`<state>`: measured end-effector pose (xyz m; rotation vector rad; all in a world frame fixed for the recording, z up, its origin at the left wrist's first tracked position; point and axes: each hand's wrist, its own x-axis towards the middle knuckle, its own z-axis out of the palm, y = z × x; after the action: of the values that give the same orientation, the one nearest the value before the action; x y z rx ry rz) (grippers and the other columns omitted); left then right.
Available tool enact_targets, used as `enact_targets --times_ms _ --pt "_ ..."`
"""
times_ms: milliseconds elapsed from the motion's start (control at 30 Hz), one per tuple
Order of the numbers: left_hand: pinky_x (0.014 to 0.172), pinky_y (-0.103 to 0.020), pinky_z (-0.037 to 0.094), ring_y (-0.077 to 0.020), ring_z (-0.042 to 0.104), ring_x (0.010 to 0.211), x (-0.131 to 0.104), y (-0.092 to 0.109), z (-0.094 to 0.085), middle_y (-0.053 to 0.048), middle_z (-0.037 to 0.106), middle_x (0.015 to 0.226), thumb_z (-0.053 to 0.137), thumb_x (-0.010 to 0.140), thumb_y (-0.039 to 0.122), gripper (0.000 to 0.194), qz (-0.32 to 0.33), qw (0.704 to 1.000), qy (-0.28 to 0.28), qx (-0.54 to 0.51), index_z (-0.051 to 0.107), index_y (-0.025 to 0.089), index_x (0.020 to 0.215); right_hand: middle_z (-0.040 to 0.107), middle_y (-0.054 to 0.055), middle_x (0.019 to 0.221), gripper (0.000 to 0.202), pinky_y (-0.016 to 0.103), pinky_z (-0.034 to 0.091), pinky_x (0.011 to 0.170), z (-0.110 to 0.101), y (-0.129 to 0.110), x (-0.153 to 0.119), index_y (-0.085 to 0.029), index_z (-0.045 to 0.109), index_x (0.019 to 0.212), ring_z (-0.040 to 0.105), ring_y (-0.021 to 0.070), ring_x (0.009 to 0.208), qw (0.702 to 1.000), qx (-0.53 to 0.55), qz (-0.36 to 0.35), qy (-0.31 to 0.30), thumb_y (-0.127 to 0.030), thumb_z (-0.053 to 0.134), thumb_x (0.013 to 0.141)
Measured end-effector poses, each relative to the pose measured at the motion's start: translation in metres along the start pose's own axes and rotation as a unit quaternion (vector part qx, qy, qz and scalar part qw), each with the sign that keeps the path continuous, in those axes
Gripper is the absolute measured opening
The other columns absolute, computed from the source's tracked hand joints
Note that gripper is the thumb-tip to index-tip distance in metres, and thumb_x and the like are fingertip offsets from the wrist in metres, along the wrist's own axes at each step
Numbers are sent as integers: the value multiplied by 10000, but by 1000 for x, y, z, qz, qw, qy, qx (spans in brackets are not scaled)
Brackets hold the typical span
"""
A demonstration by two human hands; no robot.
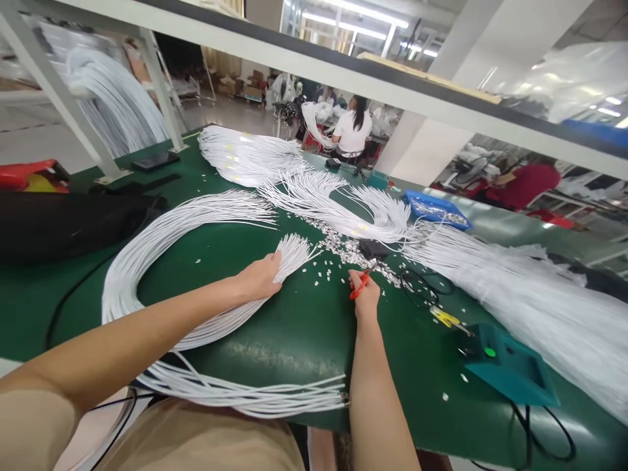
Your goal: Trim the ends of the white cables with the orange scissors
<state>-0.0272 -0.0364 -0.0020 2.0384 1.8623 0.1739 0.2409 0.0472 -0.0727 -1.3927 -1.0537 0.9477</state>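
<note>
My left hand (260, 278) is wrapped round a thick bundle of white cables (120, 275), near the fanned-out ends. The rest of that bundle curves in a loop over the green table (289, 340). My right hand (367, 294) holds scissors with red handles (360, 286); their dark blades point away, towards a pile of small whitish pieces (343, 248). A gap of bare green surface lies between the two hands. Another group of white cables (255, 396) runs along the near edge, its ends beside my right forearm.
More white cable bundles (250, 157) lie at the back and right. A blue tray (436, 210) holds small parts. Yellow-handled scissors (445, 317) touch a teal device (510, 366) at right. A shelf beam (314, 55) crosses above. Two people sit in the background.
</note>
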Motion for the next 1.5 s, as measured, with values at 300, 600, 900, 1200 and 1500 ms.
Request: enact_targets --times_ms 300,600,900,1200,1500 --pt "935 -347 479 -260 619 1115 -23 -6 -44 -65 594 1343 509 828 382 708 43 970 15 -241 306 248 1492 590 -10 650 346 243 381 555 0 -2 2 -143 707 742 476 108 600 1000 -7 11 13 -441 787 584" --pt "1067 -411 390 -307 431 1351 0 -28 -40 -136 435 1492 553 812 450 794 0 958 37 -283 268 172 1498 602 -17 657 330 237 407 580 1 -4 1 -145 719 761 493 99 603 1000 -18 9 25 -418 790 591" --pt "1063 -523 376 -383 303 1407 -55 -6 -8 -137 302 1566 655 806 313 668 104 994 9 30 422 212 1424 607 -16 647 307 236 393 562 -1 -2 5 -155 713 742 502 104 605 999 -35 18 29 -414 797 600" --pt "1109 -374 381 -218 380 1395 -59 -37 -4 -79 287 1580 299 968 199 558 110 988 31 -100 208 224 1518 604 -15 657 267 232 398 596 3 -7 3 -156 716 742 498 102 626 998 -43 31 43 -377 793 613" --pt "1087 -454 402 -276 466 1317 -64 -20 9 -115 481 1459 449 937 193 403 155 976 152 -11 519 185 1334 605 -6 674 297 249 417 608 4 -8 3 -152 717 757 502 115 641 997 -47 44 52 -391 802 603"
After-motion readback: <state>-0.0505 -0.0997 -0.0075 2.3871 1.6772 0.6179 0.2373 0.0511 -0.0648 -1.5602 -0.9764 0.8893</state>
